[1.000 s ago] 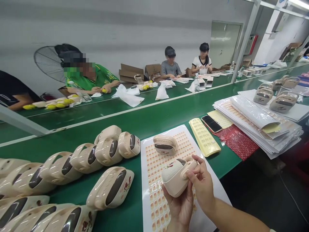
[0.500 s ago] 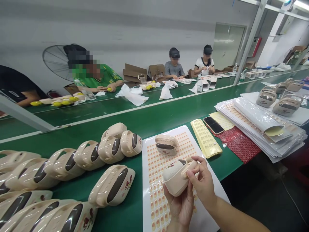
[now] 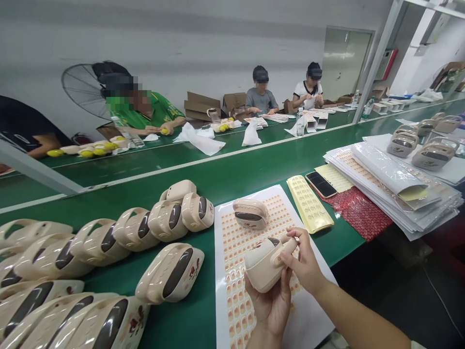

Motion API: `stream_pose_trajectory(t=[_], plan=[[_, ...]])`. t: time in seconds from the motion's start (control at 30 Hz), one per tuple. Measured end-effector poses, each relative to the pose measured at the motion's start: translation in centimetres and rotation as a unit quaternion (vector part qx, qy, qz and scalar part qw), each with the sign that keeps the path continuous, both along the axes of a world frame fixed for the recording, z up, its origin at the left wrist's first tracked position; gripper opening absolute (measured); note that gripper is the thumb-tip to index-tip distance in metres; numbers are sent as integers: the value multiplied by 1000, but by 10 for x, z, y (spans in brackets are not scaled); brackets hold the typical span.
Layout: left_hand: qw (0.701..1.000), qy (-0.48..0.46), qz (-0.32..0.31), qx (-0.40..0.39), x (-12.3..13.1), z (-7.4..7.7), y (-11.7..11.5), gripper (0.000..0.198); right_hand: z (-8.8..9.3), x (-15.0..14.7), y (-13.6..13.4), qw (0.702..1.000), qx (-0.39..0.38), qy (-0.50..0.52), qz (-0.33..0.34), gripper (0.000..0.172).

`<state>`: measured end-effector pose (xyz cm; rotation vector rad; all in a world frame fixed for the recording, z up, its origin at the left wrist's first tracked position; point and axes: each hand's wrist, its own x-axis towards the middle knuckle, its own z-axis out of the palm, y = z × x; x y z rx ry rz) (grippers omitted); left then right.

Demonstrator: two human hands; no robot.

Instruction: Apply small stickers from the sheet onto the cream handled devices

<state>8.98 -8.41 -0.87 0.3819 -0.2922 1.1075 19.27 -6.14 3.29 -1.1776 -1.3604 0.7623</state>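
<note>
A cream speaker with a carry handle and a mesh front (image 3: 261,271) is held tilted above a white sheet of small orange stickers (image 3: 221,291). From beneath, my left hand (image 3: 271,310) cups its body, fingers curled around the lower side. My right hand (image 3: 305,264) is closed on the handle end, with the thumb pressed against the round hinge at the side. Whether a sticker sits under that thumb is hidden. Another cream speaker (image 3: 250,214) with a dark window stands on the upper part of the sheet.
Rows of similar speakers (image 3: 170,274) fill the left side of the green table (image 3: 232,182). Right of the sheet lie a yellow label sheet (image 3: 310,203), a phone (image 3: 321,184), red bubble wrap (image 3: 363,213) and stacked sheets (image 3: 395,194). Several co-workers (image 3: 261,94) sit across the table.
Both hands keep their hold on the speaker, which has shifted very slightly. My right forearm sits a little differently, and the camera view has moved a little.
</note>
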Motion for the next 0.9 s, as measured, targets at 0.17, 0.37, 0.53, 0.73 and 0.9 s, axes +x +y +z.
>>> stream_pose_trajectory(t=[0.17,0.37,0.53,0.73,0.9], plan=[[999,43,-24,-24,-12,-2,-5,71,-19,21,-14,998,-44,-20,28,21],[998,49,-8,-27,-25,-14,-8,68,-58,50,-61,920,49,-338,194,40],[999,49,-2,-4,-24,-9,-8,64,-80,51,-66,880,187,-414,138,26],[995,84,47,-30,-25,-20,-12,66,-86,43,-67,910,173,-360,113,15],[952,243,158,-93,-35,-36,-12,54,-53,46,-56,968,-31,-206,137,7]])
